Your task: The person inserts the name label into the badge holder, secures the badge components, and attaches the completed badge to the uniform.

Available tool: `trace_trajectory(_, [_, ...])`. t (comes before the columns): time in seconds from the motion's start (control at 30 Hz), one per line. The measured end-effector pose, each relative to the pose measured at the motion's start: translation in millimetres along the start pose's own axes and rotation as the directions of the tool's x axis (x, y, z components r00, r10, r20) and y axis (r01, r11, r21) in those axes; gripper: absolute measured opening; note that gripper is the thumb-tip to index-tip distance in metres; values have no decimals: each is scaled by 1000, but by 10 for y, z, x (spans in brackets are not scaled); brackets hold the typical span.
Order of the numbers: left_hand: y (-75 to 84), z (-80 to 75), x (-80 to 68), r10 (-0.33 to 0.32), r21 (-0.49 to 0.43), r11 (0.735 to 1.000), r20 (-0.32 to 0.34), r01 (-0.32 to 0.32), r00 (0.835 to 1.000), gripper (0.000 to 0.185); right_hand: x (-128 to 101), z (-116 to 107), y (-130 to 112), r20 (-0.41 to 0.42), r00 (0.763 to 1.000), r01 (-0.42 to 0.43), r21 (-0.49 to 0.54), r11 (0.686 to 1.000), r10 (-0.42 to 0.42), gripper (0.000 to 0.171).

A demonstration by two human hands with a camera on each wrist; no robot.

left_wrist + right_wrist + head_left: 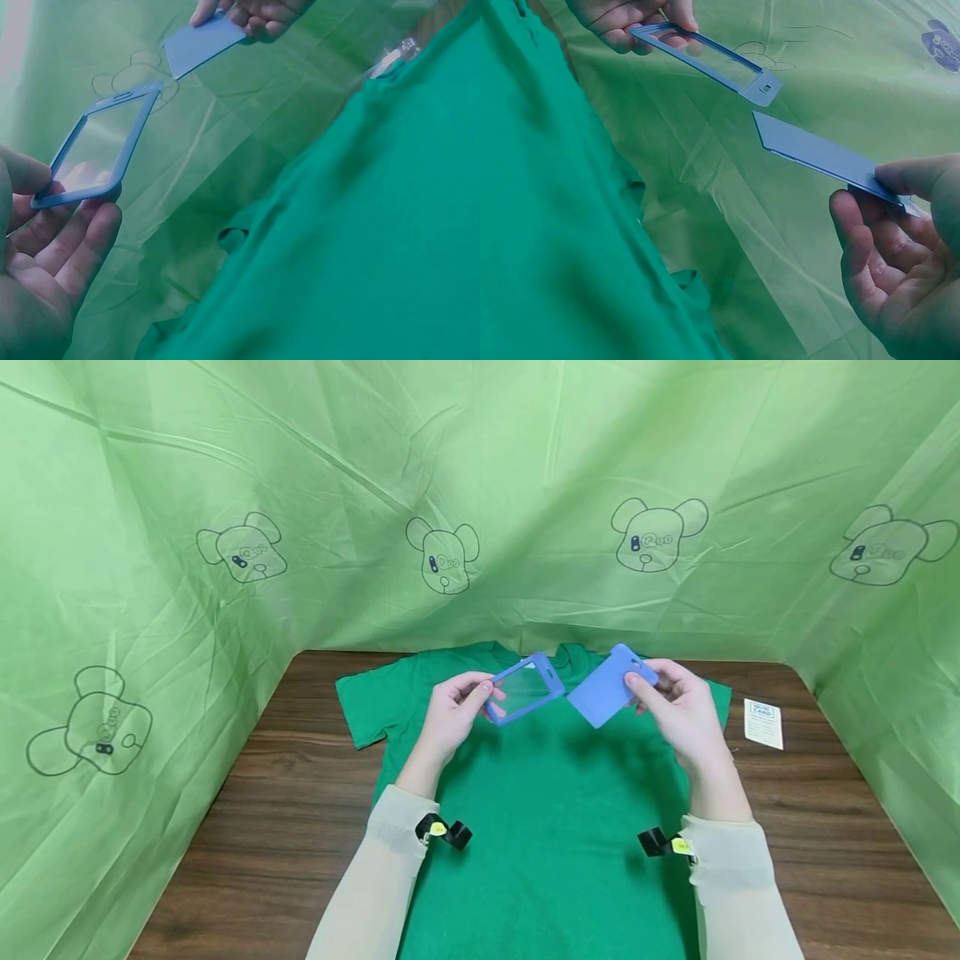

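I pinch the blue holder frame (525, 687) in my left hand (453, 706) and the blue back plate (609, 687) in my right hand (678, 702), above the green shirt's (555, 827) collar edge. I should line their edges squarely before pressing together.

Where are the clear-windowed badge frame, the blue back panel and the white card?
badge frame (525, 687), head view, on its clear window.
blue back panel (603, 697), head view, on its flat face.
white card (764, 723), head view, on its middle.

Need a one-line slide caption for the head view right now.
Left hand pinches a blue clear-windowed badge frame, right hand a flat blue plastic backing panel, apart above a green T-shirt.
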State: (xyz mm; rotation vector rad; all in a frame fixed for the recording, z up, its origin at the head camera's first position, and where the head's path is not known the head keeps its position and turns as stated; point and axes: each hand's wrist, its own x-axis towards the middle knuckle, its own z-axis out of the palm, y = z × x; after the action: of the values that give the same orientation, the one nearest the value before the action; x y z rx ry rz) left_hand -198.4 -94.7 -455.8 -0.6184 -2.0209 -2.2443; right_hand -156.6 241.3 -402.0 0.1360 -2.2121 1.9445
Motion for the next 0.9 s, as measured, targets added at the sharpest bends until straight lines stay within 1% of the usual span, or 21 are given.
trace_trajectory(0.33, [-32, -6, 6, -2, 16, 1000, -11, 2, 1000, 26, 1, -1, 9, 11, 1000, 2, -70, 998, -2, 30])
trace_trajectory(0.53, [-15, 9, 4, -7, 18, 1000, -13, 8, 1000, 26, 2, 1, 26, 29, 1000, -2, -102, 995, 5, 31])
trace_trajectory(0.6, [-11, 13, 6, -9, 19, 1000, -13, 9, 1000, 27, 5, 7, 24, 25, 1000, -4, -105, 994, 6, 32])
trace_trajectory(0.83, [-16, 19, 6, -5, 20, 1000, -13, 5, 1000, 26, 18, 29, 1, -26, 999, -41, -53, 998, 40, 30])
trace_trajectory(0.9, [-20, 18, 7, -7, 22, 1000, -14, 8, 1000, 24, 18, 28, 0, -37, 999, -41, -70, 997, 39, 28])
